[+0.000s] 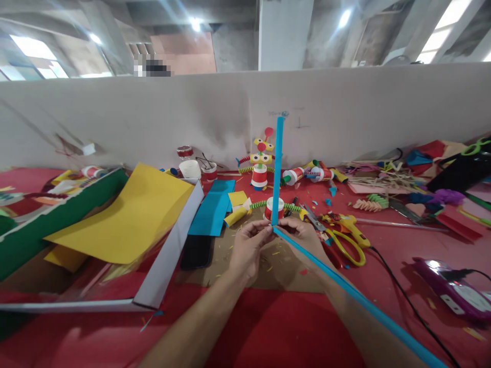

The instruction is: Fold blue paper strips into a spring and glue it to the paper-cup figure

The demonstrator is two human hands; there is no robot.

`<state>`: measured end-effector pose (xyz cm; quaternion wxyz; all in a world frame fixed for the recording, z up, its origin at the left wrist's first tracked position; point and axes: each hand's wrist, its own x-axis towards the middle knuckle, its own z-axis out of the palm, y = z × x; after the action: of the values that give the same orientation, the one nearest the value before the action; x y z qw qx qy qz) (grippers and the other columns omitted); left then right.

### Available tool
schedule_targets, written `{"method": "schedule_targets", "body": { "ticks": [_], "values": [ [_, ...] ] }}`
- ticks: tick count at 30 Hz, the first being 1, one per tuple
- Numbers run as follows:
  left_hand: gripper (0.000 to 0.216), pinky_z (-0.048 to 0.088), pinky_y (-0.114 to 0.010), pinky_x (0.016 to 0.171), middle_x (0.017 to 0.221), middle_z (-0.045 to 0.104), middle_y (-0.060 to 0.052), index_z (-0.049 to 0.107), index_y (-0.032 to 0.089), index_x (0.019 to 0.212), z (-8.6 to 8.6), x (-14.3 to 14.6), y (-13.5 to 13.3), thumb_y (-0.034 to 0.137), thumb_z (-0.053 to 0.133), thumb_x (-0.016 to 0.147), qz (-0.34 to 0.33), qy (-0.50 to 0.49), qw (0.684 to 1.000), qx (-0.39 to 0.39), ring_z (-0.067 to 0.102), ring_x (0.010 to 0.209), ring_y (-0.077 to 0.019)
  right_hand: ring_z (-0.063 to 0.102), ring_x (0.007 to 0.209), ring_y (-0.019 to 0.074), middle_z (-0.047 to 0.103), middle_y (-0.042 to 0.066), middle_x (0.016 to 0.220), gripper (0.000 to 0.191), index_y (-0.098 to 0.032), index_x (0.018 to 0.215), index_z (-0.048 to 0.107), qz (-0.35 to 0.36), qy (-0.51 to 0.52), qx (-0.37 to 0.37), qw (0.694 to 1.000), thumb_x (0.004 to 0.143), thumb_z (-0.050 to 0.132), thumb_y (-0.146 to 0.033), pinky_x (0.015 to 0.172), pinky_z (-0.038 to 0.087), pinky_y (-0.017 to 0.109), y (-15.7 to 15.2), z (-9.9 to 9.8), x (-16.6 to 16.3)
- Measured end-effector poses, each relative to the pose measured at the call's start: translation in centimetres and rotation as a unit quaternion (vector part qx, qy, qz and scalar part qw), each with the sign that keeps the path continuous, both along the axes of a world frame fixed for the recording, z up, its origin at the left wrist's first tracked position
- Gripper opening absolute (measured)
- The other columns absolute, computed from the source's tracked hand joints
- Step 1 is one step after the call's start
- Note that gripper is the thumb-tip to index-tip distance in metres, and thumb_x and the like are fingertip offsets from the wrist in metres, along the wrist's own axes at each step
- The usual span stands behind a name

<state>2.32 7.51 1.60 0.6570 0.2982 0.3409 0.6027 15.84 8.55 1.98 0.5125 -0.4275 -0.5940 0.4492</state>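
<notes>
Both my hands meet over a brown cardboard sheet (284, 266) in the middle of the red table. My left hand (247, 250) and my right hand (307, 240) pinch the crossing point of two long blue paper strips. One blue strip (278, 168) stands straight up from my fingers. The other blue strip (356, 296) runs down to the lower right over my right forearm. Just behind my fingers stands a small red-and-white paper cup figure (274, 207) with green coiled arms.
A yellow paper sheet (126, 214) lies in a white-edged box lid at left, blue paper (210, 212) and a black phone (196, 251) beside it. Yellow scissors (345, 240), a purple glue gun (452, 289) with black cord, more cup figures (261, 163) and paper scraps lie along the white partition.
</notes>
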Motion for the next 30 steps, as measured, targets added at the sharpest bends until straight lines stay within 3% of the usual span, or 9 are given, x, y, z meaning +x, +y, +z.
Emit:
{"method": "schedule_targets", "body": {
  "ticks": [7,16,23,30],
  "values": [
    [0.018,0.051,-0.024,0.073,0.078,0.072,-0.002,0.071,0.015,0.082,0.4,0.4,-0.3,0.016,0.076,0.064,0.061,-0.001,0.998,0.018,0.065,0.074,-0.0118,0.065,0.084,0.0204,0.071,0.004,0.093,0.022,-0.022,0.093,0.071,-0.014,0.021,-0.004,1.000,0.074,0.068,-0.032,0.075,0.052,0.033,-0.8,0.5,-0.8],
    [0.018,0.052,-0.024,0.071,0.077,0.073,-0.005,0.073,0.013,0.077,0.5,0.2,-0.4,0.014,0.078,0.060,0.016,-0.051,0.998,-0.017,0.066,0.071,-0.0132,0.065,0.082,0.0188,0.073,0.002,0.087,0.012,-0.023,0.085,0.073,-0.032,0.049,-0.002,0.998,0.076,0.067,-0.028,0.078,0.050,0.033,-0.9,0.5,-0.8],
    [0.018,0.054,-0.026,0.070,0.070,0.071,-0.003,0.070,0.013,0.071,0.5,0.2,-0.2,0.016,0.081,0.056,0.038,-0.032,0.999,-0.021,0.066,0.066,-0.0126,0.062,0.069,0.0166,0.071,0.002,0.073,0.015,-0.019,0.074,0.071,-0.038,0.101,-0.094,0.990,0.072,0.070,-0.034,0.069,0.048,0.031,-1.0,0.3,-1.1],
    [0.017,0.053,-0.024,0.072,0.070,0.070,0.000,0.068,0.014,0.069,0.3,0.4,-0.5,0.014,0.080,0.058,0.040,-0.064,0.997,-0.019,0.065,0.068,-0.0104,0.061,0.073,0.0166,0.071,0.003,0.078,0.016,-0.019,0.078,0.073,-0.058,0.102,-0.079,0.990,0.070,0.072,-0.033,0.072,0.046,0.030,-1.2,0.3,-1.2]
  ]
}}
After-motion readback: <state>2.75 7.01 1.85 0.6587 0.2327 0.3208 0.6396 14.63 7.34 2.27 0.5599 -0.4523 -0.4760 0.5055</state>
